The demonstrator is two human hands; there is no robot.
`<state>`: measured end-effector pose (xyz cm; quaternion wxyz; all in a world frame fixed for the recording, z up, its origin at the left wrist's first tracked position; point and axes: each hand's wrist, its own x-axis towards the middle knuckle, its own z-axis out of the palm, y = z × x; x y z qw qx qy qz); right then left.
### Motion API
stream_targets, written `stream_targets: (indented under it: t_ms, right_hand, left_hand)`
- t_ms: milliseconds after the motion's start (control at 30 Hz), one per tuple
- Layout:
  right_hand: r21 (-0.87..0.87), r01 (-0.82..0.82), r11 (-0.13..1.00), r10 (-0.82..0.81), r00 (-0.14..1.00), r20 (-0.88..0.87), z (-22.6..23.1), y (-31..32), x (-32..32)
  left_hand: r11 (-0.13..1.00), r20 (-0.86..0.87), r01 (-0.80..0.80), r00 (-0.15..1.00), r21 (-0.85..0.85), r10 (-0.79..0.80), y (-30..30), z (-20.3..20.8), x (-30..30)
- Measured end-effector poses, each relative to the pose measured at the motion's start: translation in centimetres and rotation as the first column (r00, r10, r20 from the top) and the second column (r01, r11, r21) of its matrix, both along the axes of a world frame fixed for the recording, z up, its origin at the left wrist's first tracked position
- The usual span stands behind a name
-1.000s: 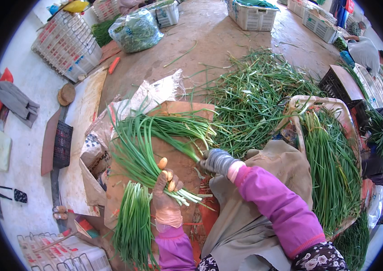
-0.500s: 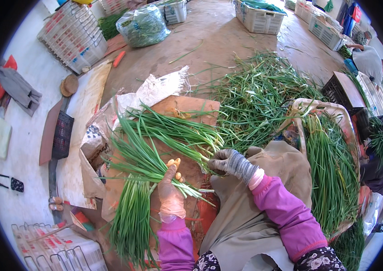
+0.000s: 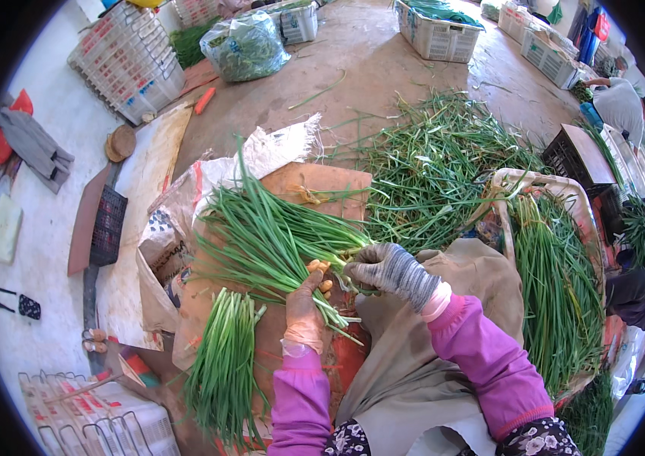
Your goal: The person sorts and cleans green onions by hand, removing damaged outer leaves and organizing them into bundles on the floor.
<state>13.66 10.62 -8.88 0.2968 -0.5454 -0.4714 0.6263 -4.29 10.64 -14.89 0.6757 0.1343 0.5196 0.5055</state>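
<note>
Landmark: a brown board is lying in front of the person; all places are going by it.
Left hand: the left hand is hovering over the board's near part, holding a bunch of green stalks.
Left grip: thumb and covered fingertips are wrapping the stalks close to the pale ends, probably because gripping there is keeping the ends together while the long leaves are fanning out freely over the board.
Right hand: the gloved right hand is sitting at the board's right edge, fingers bent narrow beside the pale ends of the loose stalks; can't tell whether it is pinching any.
Loose stalks: they are lying on the board behind the held bunch, ends pointing right, likely so the right hand is reaching ends first.
Laid bundle: a bundle is resting along the board's near left, pale ends away from the person, seemingly kept apart from the loose ones.
Basket: a pale basket is standing right of the board, holding more greens, apparently within easy reach.
Heap: tangled leaves are covering floor beyond the board's right side.
Sack: a sack is slumping along the board's left.
Lap: a drab cloth is covering the knees right of the board, presumably shielding the clothes.
</note>
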Motion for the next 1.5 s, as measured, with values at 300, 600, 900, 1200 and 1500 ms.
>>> stream_targets:
  t_ms: [300, 600, 900, 1200, 1500]
  right_hand:
    - [0.26, -0.306, 0.916, 0.176, 0.888, 0.424, -4.1, -3.0, -0.8]
    - [0.134, -0.481, 0.866, 0.35, 0.776, 0.525, -2.5, -2.1, -1.2]
    - [0.047, -0.648, 0.76, 0.358, 0.479, 0.802, -6.9, -1.7, -1.3]
    - [-0.253, -0.568, 0.784, 0.552, 0.449, 0.703, -5.3, -1.9, -4.3]
    - [-0.209, 0.04, 0.977, -0.122, 0.911, -0.395, -1.8, -2.4, -1.1]
  left_hand:
    - [0.997, -0.041, 0.062, 0.997, -0.041, -0.063, -0.8, 1.5, -0.7]
    - [0.996, -0.116, 0.019, 0.993, 0.09, -0.008, -1.3, 1.8, -1.1]
    - [0.924, -0.052, -0.124, 0.987, 0.361, 0.153, -0.6, 7.4, -2.9]
    - [0.905, 0.186, -0.105, 0.982, 0.413, 0.029, -1.6, 10.1, -2.4]
    - [0.938, 0.205, -0.028, 0.978, 0.345, -0.046, -2.0, 6.9, -4.1]
